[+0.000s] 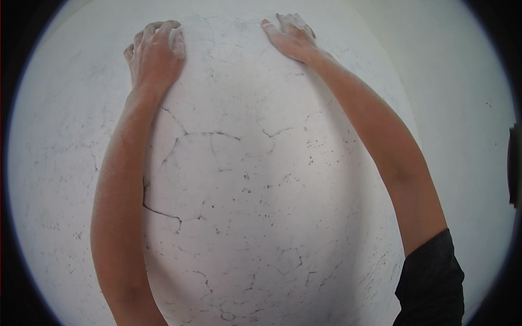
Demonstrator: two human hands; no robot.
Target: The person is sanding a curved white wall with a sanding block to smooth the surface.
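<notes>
A broad white surface [253, 163] with dark cracks, small pits and grey scuffs fills most of the head view. My left hand [157, 53] rests against it at the upper left, fingers bent and spread a little, with whitish powder on them. At the upper right my right hand [291, 36] lies palm down on the same surface, thumb apart and fingers pointing away, also coated in white. No object shows in either hand, though the undersides of both are hidden. Both forearms reach up from the bottom of the picture.
A smooth pale surface [452, 81] adjoins the cracked one along a curved edge at the right. A dark object [514, 167], too cut off to identify, stands at the far right rim. A black sleeve [432, 281] covers my right upper arm.
</notes>
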